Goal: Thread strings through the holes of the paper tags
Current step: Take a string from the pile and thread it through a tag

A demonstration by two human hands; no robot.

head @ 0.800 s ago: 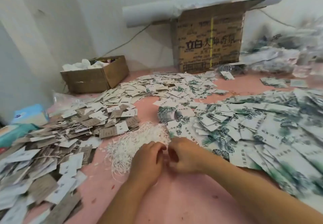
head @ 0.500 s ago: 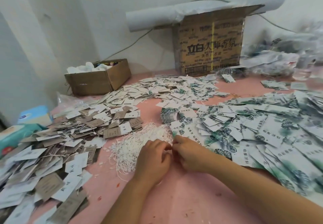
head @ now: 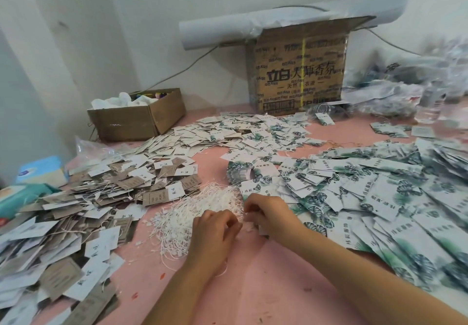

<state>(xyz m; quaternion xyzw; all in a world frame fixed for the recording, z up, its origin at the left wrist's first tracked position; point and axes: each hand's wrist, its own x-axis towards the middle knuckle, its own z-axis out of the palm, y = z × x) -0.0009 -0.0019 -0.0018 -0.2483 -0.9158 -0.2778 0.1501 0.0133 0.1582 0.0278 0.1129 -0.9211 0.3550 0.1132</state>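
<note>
While the fingers (head: 254, 207) curl together, strings (head: 192, 213) lie alongside.

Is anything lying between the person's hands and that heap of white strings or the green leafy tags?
Nothing visible does. The left hand and right hand meet at the near edge of the white string heap, and the green-leaf tags lie right beside the right hand.

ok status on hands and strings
Left hand, right hand curled together at string pile. Held item too small to tell. Tags heaped both sides.
</note>
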